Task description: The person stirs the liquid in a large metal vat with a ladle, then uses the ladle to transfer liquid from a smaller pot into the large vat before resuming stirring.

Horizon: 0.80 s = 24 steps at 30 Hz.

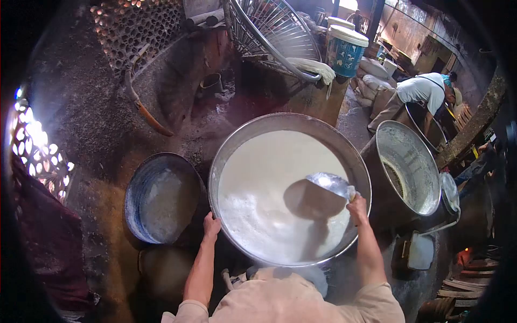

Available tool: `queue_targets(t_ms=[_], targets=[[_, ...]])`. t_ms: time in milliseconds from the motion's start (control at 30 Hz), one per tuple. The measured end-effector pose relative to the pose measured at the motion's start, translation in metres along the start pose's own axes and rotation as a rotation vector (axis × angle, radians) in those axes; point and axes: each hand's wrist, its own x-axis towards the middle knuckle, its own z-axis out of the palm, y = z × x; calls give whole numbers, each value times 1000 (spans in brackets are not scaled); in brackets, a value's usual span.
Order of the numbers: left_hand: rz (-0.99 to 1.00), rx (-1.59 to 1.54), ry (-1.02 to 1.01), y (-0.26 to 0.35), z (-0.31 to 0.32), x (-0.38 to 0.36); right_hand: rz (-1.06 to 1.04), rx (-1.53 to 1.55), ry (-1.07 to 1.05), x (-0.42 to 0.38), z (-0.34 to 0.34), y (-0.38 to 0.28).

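A large round metal vat (214,185) full of white liquid (264,167) stands right in front of me. My left hand (211,225) is closed on the vat's rim at its lower left. On the right side, my right hand (357,209) grips the end of a shiny metal scoop (328,183). The scoop is over the liquid, and its dark shadow falls on the white surface. To the left of the vat sits a blue-sided tub (132,207) with a pale, cloudy content.
A deep metal drum (425,161) stands at the right, with a co-worker (423,91) bent over another container behind it. A blue bucket (344,56) with a white lid is at the back. Firewood (466,288) and a small fire lie at the lower right.
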Motion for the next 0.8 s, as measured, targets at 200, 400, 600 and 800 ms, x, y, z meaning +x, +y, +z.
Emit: queue_targets(t_ms=[200, 400, 600, 800], targets=[[9, -3, -15, -14, -1, 7, 225, 270, -311, -44, 13, -58], [-32, 55, -67, 4, -10, 5, 257, 415, -403, -91, 57, -68], [-4, -2, -139, -7, -14, 8, 310, 570, -470, -141, 88, -104], [-30, -85, -197, -21, -13, 18, 227, 398, -550, -179, 96, -159]])
